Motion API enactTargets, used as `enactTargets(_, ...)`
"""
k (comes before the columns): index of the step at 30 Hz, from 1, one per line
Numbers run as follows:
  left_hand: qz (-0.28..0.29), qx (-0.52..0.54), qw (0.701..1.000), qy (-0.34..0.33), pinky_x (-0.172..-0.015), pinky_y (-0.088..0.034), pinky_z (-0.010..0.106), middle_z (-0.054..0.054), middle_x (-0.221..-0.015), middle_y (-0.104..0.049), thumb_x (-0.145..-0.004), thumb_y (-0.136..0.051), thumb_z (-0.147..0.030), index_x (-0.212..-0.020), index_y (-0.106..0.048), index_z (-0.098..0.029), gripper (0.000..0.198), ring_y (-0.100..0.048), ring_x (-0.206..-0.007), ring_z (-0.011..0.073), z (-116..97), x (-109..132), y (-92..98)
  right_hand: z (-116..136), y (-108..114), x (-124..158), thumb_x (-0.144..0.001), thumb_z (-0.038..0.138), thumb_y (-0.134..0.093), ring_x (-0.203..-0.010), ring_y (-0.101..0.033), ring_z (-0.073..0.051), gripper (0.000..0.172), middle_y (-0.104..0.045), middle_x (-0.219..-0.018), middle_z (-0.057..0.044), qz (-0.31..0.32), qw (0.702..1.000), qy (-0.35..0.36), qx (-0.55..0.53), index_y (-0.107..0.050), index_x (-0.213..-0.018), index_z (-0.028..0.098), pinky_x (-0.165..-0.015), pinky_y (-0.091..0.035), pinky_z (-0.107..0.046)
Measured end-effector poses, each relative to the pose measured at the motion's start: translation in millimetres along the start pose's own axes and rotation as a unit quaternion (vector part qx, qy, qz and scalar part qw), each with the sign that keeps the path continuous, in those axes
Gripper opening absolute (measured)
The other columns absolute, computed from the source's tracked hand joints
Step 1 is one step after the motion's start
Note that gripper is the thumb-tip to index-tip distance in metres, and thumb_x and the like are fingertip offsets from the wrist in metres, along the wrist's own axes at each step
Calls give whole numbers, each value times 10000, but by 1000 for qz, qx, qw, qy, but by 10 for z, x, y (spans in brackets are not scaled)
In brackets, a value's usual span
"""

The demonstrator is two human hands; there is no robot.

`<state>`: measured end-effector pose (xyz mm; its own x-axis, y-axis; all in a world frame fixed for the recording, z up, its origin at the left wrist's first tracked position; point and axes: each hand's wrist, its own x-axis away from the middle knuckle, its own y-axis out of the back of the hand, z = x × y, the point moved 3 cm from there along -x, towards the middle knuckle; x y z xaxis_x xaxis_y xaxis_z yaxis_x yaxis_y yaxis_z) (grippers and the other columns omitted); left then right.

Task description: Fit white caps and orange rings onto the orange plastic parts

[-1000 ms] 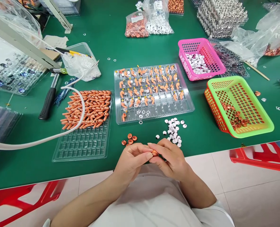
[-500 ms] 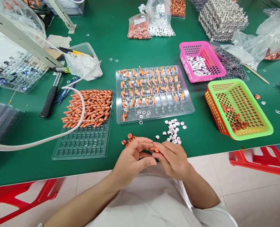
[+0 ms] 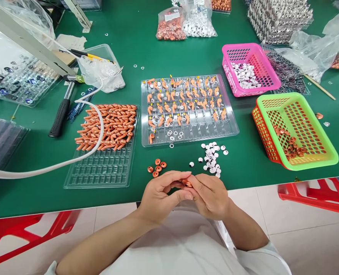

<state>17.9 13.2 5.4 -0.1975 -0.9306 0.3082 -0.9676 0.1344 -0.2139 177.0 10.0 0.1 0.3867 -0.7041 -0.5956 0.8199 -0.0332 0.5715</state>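
At the table's front edge, my left hand (image 3: 163, 194) and my right hand (image 3: 211, 193) meet around a small copper-coloured part (image 3: 187, 183). Fingertips of both hands press on it, hiding most of its shape. Several round copper-coloured pieces (image 3: 158, 168) lie just beyond my left hand. Past my right hand is a loose pile of white discs (image 3: 212, 156). Farther back, a clear tray (image 3: 198, 131) holds rows of orange curved parts and a few white rings. Left of it, another clear tray (image 3: 100, 172) carries stacked copper-coloured parts.
To the right stand a pink basket (image 3: 236, 89) of white discs and a green basket (image 3: 309, 164) with copper-coloured pieces. A hammer (image 3: 60, 114) lies at the left, near a white tube (image 3: 68, 161) crossing the tray. Filled bags (image 3: 171, 28) are at the back.
My left hand's fingers have closed in on the copper-coloured part, touching it together with my right hand. The view has shifted slightly, uncovering more of the round pieces.
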Motion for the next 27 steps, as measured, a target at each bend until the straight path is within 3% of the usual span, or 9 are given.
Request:
enactTargets(13,1,46,999,3,-728,-632,249,50,-909,-744,-666,-865,-110,-964,-805,-230,326,-716,-761,161,-41,25,-26,75,-1,-31,-947,160,-512,-585,-573,-156,368,-674,-785,-62,-61,998,3,11,-553,-1312,136,-493,-465,-278)
enactTargets(27,21,101,994,30,-704,-618,207,20,-927,-751,-711,-831,-81,-974,-798,-259,319,-710,-771,133,-16,3,-21,51,-45,-5,-926,155,-550,-610,-603,-170,392,-688,-796,-71,-76,997,-14,-9,-570,-1317,131,-482,-485,-289)
